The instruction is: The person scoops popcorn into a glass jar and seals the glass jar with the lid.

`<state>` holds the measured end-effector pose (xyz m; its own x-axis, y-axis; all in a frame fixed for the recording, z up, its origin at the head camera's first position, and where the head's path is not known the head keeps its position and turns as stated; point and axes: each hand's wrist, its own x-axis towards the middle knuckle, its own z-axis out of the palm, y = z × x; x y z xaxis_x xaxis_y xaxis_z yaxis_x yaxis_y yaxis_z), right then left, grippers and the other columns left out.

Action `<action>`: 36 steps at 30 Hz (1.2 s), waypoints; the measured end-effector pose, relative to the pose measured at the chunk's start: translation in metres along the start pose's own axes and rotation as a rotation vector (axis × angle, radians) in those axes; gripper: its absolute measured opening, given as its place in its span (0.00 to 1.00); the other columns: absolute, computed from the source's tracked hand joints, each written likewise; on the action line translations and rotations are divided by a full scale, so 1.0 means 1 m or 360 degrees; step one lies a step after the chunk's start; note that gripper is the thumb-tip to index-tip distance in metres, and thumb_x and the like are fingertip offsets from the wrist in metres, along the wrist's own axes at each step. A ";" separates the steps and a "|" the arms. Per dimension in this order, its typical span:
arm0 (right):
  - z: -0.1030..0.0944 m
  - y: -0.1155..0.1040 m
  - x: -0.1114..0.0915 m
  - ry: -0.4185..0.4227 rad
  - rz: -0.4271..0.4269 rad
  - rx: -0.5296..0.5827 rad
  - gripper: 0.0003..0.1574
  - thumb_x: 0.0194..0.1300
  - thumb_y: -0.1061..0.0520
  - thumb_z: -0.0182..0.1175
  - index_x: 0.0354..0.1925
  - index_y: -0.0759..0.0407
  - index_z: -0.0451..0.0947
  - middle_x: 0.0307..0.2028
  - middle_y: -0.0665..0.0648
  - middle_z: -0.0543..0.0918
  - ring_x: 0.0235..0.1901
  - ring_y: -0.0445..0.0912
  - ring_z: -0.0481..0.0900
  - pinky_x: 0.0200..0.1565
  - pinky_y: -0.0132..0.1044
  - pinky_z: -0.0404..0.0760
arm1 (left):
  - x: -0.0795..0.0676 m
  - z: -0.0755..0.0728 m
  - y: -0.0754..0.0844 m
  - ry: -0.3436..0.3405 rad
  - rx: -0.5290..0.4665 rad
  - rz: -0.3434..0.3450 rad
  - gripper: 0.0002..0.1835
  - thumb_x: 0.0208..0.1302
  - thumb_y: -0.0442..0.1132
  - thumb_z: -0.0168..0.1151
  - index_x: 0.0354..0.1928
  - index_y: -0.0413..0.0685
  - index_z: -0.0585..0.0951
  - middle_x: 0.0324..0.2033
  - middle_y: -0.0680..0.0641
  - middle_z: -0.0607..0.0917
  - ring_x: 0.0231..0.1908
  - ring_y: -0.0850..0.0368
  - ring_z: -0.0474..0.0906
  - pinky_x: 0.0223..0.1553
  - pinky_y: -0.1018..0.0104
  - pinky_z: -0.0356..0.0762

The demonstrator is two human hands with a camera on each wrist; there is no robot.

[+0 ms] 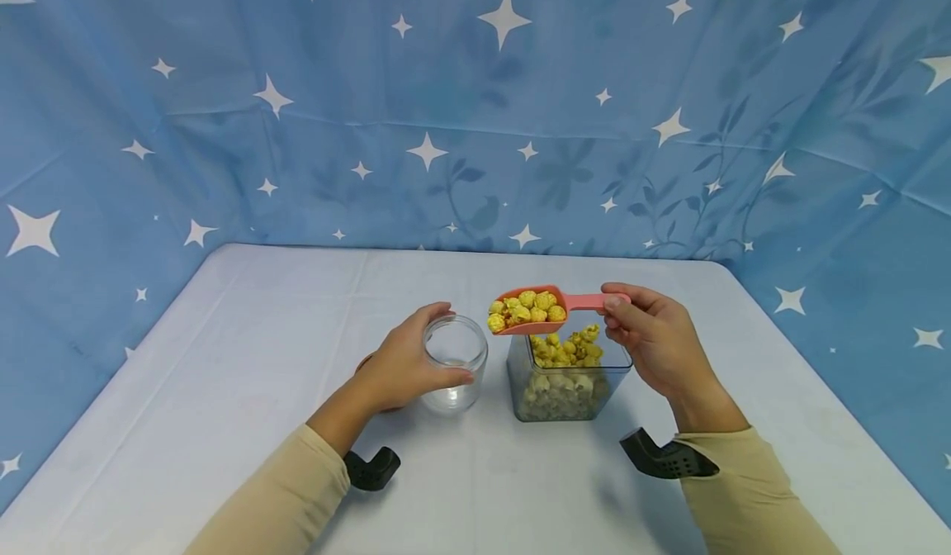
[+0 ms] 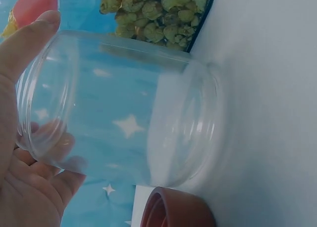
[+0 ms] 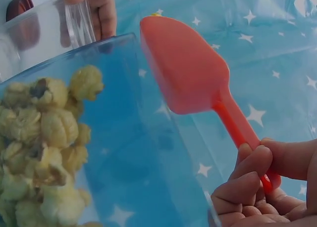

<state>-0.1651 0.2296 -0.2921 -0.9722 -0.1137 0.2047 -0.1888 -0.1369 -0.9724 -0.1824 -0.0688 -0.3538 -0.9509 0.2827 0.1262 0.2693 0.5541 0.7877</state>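
Observation:
My right hand (image 1: 654, 336) pinches the handle of a coral-pink scoop (image 3: 188, 64), held level above a clear bin (image 1: 523, 394). Yellow popcorn (image 1: 527, 307) fills the scoop's bowl in the head view. More popcorn (image 3: 44, 153) lies heaped in the bin. On the left, my left hand (image 1: 404, 361) grips a clear jar (image 2: 119, 108) near its rim, thumb on one side and fingers round the other. The jar stands upright with its mouth up and no popcorn inside. The scoop's tip points toward the jar's mouth, a short way to its right.
A reddish-brown round lid (image 2: 183, 209) lies on the table just left of the jar, mostly hidden by my left hand in the head view. The white-covered table (image 1: 245, 332) ends at a blue starry curtain (image 1: 446, 109) behind.

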 end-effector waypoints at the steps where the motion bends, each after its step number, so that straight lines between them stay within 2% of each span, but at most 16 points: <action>1: 0.001 -0.001 0.000 0.0005 -0.0005 -0.0023 0.13 0.62 0.60 0.55 0.45 0.65 0.73 0.32 0.56 0.73 0.29 0.42 0.71 0.33 0.29 0.76 | -0.001 0.000 -0.001 0.0001 -0.0012 0.0009 0.50 0.33 0.58 0.73 0.63 0.59 0.61 0.53 0.63 0.69 0.51 0.59 0.67 0.47 0.53 0.68; 5: 0.005 -0.003 0.002 -0.0001 -0.0026 -0.0063 0.14 0.62 0.59 0.55 0.45 0.65 0.73 0.32 0.56 0.74 0.29 0.42 0.70 0.33 0.29 0.76 | -0.003 0.001 -0.002 0.0005 -0.0039 0.0025 0.49 0.34 0.58 0.73 0.62 0.58 0.62 0.53 0.63 0.69 0.51 0.60 0.67 0.48 0.55 0.69; 12: 0.014 -0.004 0.005 -0.0045 -0.0005 -0.0102 0.13 0.63 0.60 0.55 0.45 0.65 0.72 0.32 0.54 0.75 0.29 0.42 0.71 0.31 0.29 0.75 | -0.004 0.001 -0.003 -0.0013 -0.0066 0.0001 0.49 0.34 0.56 0.74 0.62 0.58 0.62 0.54 0.61 0.69 0.53 0.54 0.67 0.49 0.54 0.68; 18: 0.020 -0.004 0.006 -0.0048 0.0022 -0.0183 0.17 0.62 0.58 0.55 0.46 0.68 0.71 0.31 0.54 0.76 0.29 0.42 0.70 0.32 0.30 0.74 | -0.004 0.000 -0.003 -0.0016 -0.0016 -0.0002 0.50 0.33 0.59 0.73 0.63 0.59 0.62 0.55 0.61 0.68 0.54 0.58 0.65 0.51 0.53 0.66; 26: 0.026 -0.002 0.009 -0.0038 0.0111 -0.0374 0.26 0.63 0.55 0.55 0.51 0.75 0.66 0.31 0.56 0.77 0.28 0.44 0.70 0.31 0.31 0.74 | -0.004 0.000 -0.004 -0.0033 -0.0018 -0.0015 0.51 0.33 0.59 0.73 0.63 0.57 0.61 0.55 0.59 0.68 0.55 0.57 0.64 0.51 0.51 0.66; 31: 0.029 -0.003 0.009 -0.0026 0.0150 -0.0515 0.27 0.63 0.54 0.55 0.53 0.73 0.67 0.33 0.58 0.78 0.29 0.45 0.70 0.32 0.31 0.75 | -0.004 -0.001 -0.002 -0.0038 -0.0012 -0.0044 0.51 0.32 0.59 0.73 0.63 0.60 0.61 0.55 0.61 0.67 0.54 0.59 0.64 0.51 0.53 0.66; 36: 0.031 -0.004 0.010 -0.0022 0.0156 -0.0618 0.27 0.62 0.52 0.56 0.52 0.71 0.69 0.33 0.60 0.77 0.29 0.48 0.70 0.31 0.31 0.75 | -0.005 -0.002 -0.002 -0.0048 -0.0005 -0.0065 0.50 0.32 0.60 0.73 0.62 0.61 0.61 0.55 0.61 0.68 0.54 0.56 0.65 0.50 0.52 0.67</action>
<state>-0.1694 0.1983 -0.2823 -0.9867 -0.1215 0.1079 -0.1363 0.2572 -0.9567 -0.1784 -0.0728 -0.3544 -0.9559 0.2837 0.0756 0.2298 0.5632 0.7937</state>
